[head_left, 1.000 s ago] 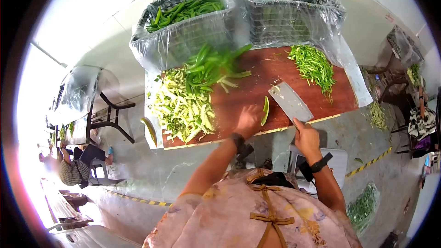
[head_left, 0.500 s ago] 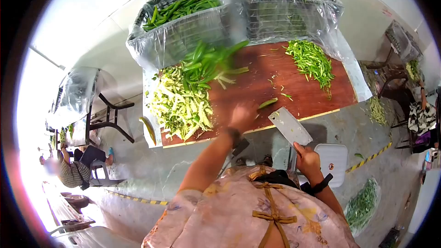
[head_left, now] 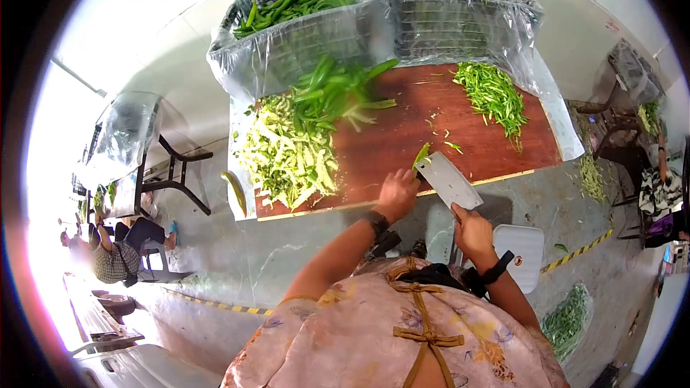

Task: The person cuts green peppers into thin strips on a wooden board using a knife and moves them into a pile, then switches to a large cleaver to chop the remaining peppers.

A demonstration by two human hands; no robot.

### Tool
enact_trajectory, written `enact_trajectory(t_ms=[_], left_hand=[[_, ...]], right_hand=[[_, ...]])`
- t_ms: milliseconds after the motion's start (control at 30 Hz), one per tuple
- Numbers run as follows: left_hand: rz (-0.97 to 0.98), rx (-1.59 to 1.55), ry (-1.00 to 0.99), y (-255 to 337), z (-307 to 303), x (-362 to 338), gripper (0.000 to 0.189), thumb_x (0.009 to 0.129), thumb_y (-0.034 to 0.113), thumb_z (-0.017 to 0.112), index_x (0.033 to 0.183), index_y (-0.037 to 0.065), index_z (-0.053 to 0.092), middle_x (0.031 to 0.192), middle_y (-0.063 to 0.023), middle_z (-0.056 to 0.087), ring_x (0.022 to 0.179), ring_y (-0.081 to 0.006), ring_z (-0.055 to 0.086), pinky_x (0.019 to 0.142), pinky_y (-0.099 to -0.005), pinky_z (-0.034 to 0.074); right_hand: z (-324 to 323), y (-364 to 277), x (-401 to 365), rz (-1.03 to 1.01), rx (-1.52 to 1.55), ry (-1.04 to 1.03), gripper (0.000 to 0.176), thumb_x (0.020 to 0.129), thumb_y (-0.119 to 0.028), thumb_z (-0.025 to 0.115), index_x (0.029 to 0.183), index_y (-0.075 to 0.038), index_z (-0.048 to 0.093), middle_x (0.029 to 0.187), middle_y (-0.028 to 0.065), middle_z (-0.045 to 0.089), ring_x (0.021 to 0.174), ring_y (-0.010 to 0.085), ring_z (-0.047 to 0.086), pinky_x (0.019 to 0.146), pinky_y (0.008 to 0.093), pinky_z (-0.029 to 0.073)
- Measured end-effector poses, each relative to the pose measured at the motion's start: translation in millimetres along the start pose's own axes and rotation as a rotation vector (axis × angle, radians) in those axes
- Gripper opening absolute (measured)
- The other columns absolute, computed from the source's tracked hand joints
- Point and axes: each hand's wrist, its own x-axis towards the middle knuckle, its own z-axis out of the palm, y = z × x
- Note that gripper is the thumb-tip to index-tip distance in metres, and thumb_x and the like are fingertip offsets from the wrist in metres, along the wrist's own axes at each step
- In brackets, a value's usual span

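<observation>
My left hand [head_left: 397, 195] is closed at the front edge of the brown board [head_left: 395, 129], its fingertips on one end of a green pepper [head_left: 422, 154]. The pepper points away from me and lies against the corner of a cleaver [head_left: 450, 181]. The cleaver's handle is in my right hand [head_left: 473, 233], and its broad blade lies low over the board's front edge. Left of my hands is a heap of pale cut pieces [head_left: 291, 158], with whole green peppers [head_left: 334, 90] behind it. Thin green strips [head_left: 492, 97] form a pile on the right.
Two plastic-lined crates, one [head_left: 287, 57] holding green peppers and another [head_left: 467, 29], stand behind the board. A white stool [head_left: 519, 255] is by my right side. Bagged greens [head_left: 568, 323] lie on the floor. Other people sit at far left [head_left: 118, 259] and far right [head_left: 660, 187].
The pepper has swung from lying sideways to pointing away from me. My left hand has moved slightly right and toward me; the cleaver has shifted a little left, beside the pepper.
</observation>
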Motion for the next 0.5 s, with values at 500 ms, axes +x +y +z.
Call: enact_trajectory(t_ms=[500], left_hand=[[0.069, 0.022, 0.05, -13.8, 12.7, 5.1, 0.014, 0.071, 0.013, 0.059, 0.083, 0.007, 0.061, 0.087, -0.0064, 0.056, 0.09, -0.0255, 0.054, 0.078, -0.0389, 0.043]], right_hand=[[10.1, -29.3, 62.1, -0.14, -0.078, 0.001, 0.042, 0.073, -0.001, 0.052, 0.115, 0.0, 0.058, 0.081, 0.021, 0.063, 0.07, 0.0373, 0.061, 0.064, 0.0467, 0.049]])
